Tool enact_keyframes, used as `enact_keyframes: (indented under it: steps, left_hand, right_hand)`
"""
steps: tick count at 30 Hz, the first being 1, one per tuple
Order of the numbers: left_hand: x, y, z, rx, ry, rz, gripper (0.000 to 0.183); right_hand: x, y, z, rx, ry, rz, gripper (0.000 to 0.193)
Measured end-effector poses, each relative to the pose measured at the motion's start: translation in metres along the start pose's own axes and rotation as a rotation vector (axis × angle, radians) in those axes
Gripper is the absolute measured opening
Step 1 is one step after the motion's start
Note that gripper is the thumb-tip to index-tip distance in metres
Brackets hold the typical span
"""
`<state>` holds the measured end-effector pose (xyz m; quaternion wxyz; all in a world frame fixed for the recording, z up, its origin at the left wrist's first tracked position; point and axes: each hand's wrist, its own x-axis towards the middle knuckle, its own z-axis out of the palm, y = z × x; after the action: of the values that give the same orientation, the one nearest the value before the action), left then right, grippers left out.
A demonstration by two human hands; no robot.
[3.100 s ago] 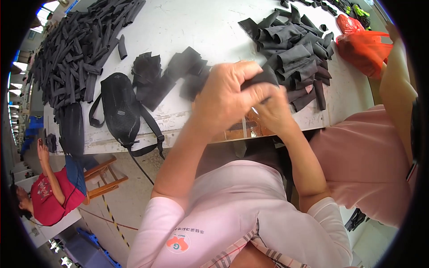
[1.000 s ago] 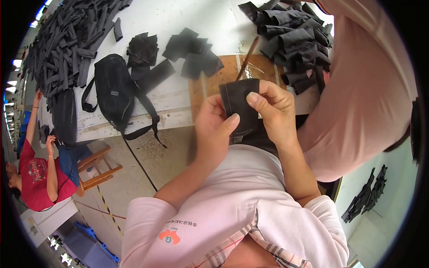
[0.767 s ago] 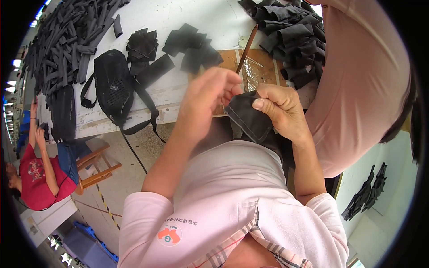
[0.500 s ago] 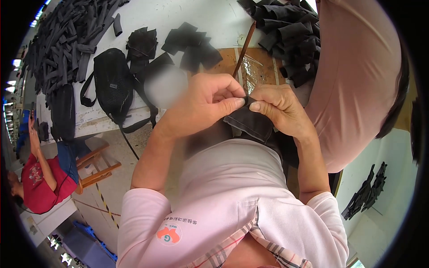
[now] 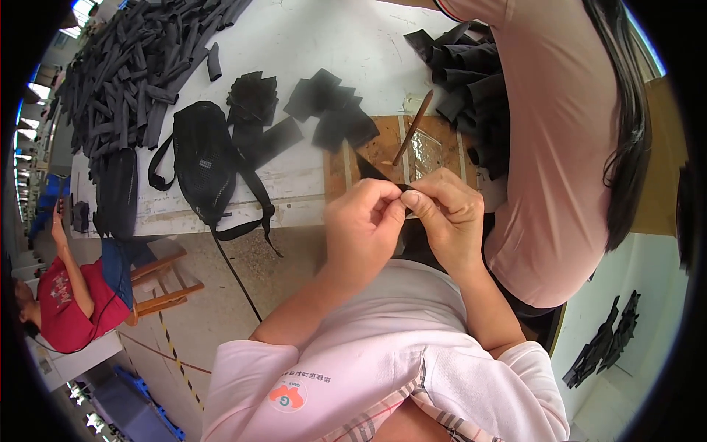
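A piece of black fabric [image 5: 370, 169] is pinched at one edge between both of my hands, just off the table's near edge. Thumb and fingers of my left hand [image 5: 364, 228] close on it from one side. My right hand [image 5: 448, 217] grips it right beside, the two thumbs almost touching. A dark corner of the cloth sticks out beyond my fingers, over the brown board [image 5: 339, 166]; the rest is hidden by my hands. Past the fabric, a thin brown stick [image 5: 414, 127] lies slanted on the board, touched by neither hand.
Flat black cloth pieces [image 5: 331, 107] and a black mesh bag with straps [image 5: 205, 162] lie to the left. Rolled dark pieces [image 5: 140, 74] heap at the far left, more [image 5: 475, 88] at right. A person in pink [image 5: 556, 147] sits close on my right; another in red [image 5: 74, 302] is far left.
My hands have come lower in the picture, nearer my body. The cloth hung toward my lap before; now a corner of it points away over the board. The neighbour at right has shifted.
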<state>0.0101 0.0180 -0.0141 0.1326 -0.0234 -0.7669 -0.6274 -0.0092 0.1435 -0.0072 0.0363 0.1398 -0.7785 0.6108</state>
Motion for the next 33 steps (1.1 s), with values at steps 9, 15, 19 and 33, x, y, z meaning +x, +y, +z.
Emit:
enact_keyframes:
  steps: [9, 15, 19, 33]
  left_hand:
    - [0.012, -0.019, -0.018, -0.962, -0.11, -0.599, 0.012]
    - [0.012, -0.025, -0.009, -0.513, 0.019, -0.446, 0.018]
    - [0.004, -0.031, 0.003, 0.033, 0.184, -0.128, 0.018]
    - [0.009, 0.012, -0.004, -0.538, -0.216, -0.275, 0.026]
  right_hand:
    - [0.006, 0.029, 0.014, -0.131, 0.083, 0.058, 0.012]
    - [0.006, 0.034, 0.007, 0.763, -0.199, 0.552, 0.009]
    - [0.006, 0.036, 0.009, 0.952, -0.305, 0.602, 0.012]
    - [0.012, 0.018, -0.009, 0.493, -0.077, 0.018, 0.01]
